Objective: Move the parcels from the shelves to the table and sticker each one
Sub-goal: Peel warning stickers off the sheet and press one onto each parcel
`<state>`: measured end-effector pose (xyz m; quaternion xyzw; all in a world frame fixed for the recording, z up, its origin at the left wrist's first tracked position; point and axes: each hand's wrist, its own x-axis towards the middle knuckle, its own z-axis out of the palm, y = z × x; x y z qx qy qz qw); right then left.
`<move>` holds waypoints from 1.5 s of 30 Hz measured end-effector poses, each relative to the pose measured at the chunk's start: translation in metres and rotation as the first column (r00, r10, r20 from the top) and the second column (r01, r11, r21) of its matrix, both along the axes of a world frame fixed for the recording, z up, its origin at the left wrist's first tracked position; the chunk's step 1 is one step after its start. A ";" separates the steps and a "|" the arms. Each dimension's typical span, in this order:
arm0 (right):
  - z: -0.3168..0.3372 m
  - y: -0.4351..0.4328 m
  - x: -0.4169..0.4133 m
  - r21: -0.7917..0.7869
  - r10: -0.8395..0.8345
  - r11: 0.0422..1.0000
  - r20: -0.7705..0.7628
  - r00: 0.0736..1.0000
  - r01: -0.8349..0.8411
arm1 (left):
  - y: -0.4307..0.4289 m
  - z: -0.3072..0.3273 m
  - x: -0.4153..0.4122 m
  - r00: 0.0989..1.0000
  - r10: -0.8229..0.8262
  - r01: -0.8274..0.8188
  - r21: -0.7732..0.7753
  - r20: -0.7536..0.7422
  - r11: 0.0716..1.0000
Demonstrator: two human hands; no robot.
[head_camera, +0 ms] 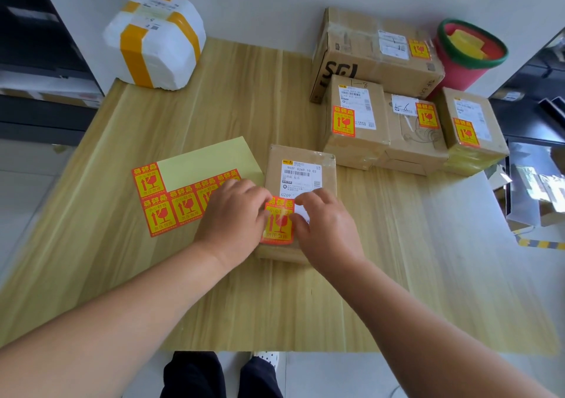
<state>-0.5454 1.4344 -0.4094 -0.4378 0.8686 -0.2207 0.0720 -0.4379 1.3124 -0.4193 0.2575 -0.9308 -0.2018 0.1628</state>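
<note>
A small cardboard parcel with a white shipping label lies on the wooden table in front of me. An orange and yellow fragile sticker lies over its near end. My left hand pinches the sticker's left edge and my right hand pinches its right edge. Both hands rest on the parcel. Left of the parcel lies the sticker sheet, partly under my left hand, with several stickers left on it and bare pale-green backing above.
Several cardboard boxes with fragile stickers are grouped at the back right. A white foam parcel with yellow tape sits at the back left corner. A red bucket with a green rim stands behind the boxes. Dark shelves flank the table.
</note>
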 end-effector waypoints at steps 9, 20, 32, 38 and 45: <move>-0.017 0.015 -0.010 0.247 0.347 0.921 -0.160 0.924 -0.303 | -0.005 -0.020 0.005 0.976 -0.179 0.209 -0.302 0.122 0.930; -0.025 0.028 0.004 0.198 0.344 0.927 -0.117 0.932 -0.317 | 0.005 -0.021 0.014 0.975 -0.163 0.197 -0.252 0.153 0.947; -0.037 0.050 0.016 0.266 0.432 0.893 -0.284 0.856 -0.362 | 0.018 -0.022 0.036 0.937 -0.270 0.338 -0.393 0.221 0.855; -0.041 0.065 0.015 0.374 0.515 0.840 -0.321 0.795 -0.393 | 0.015 -0.023 0.058 0.884 -0.341 0.453 -0.410 0.318 0.792; -0.042 0.074 0.009 0.416 0.503 0.838 -0.336 0.797 -0.353 | 0.011 -0.029 0.070 0.877 -0.296 0.423 -0.317 0.379 0.849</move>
